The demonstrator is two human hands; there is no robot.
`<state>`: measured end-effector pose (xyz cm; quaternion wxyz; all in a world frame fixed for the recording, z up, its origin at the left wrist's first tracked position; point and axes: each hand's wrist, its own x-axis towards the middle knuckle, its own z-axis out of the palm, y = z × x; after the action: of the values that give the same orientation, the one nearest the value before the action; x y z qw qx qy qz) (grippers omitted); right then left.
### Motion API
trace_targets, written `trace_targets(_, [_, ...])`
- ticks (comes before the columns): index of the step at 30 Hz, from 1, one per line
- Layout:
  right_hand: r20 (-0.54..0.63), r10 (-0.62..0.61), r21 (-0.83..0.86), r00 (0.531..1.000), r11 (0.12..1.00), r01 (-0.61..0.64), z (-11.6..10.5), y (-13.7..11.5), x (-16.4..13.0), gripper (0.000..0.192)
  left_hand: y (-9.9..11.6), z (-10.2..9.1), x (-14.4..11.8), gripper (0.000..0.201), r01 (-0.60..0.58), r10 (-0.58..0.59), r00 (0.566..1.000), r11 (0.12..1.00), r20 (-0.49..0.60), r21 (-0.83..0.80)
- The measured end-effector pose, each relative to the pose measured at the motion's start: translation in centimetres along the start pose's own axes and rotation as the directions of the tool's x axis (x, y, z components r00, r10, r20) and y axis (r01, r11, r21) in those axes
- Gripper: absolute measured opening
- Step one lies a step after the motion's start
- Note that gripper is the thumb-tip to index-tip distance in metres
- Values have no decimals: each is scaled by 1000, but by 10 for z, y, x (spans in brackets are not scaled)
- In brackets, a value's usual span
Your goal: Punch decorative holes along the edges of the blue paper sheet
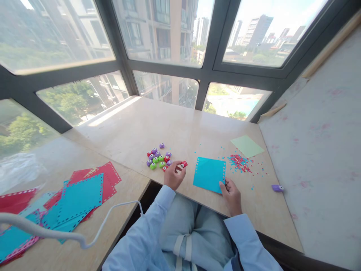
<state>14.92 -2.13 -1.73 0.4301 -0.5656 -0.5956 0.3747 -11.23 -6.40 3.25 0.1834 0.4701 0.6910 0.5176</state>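
Between the thumb and fingers of my left hand (174, 176) is a small red craft punch (184, 164), raised just right of a cluster of similar punches. My right hand (231, 194) pinches the lower right corner of a square blue sheet of paper (209, 174), thumb on top. Rows of small punched holes run along the sheet's left and right edges. Purple, green and red craft punches (159, 158) sit close together beside my left hand, a few partly behind it.
Red and blue paper confetti (240, 163) lies scattered right of the sheet, near a pale green sheet (247, 146). A lone purple punch (278, 188) rests by the wall. Punched red and blue sheets (81, 195) overlap at left, with a white cable (113, 207) crossing nearby.
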Motion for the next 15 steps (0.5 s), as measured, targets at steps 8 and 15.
trace_targets(8, [-9, -12, 35, 1000, 999, 12, 3, 4, 2, 50, 15, -58, 103, 25, 79, -112, 994, 751, 8, 655])
trace_targets(15, [7, 7, 76, 1000, 997, -7, 3, 9, 2, 50, 4, -63, 153, 19, -76, -246, 927, 618, 284, 782])
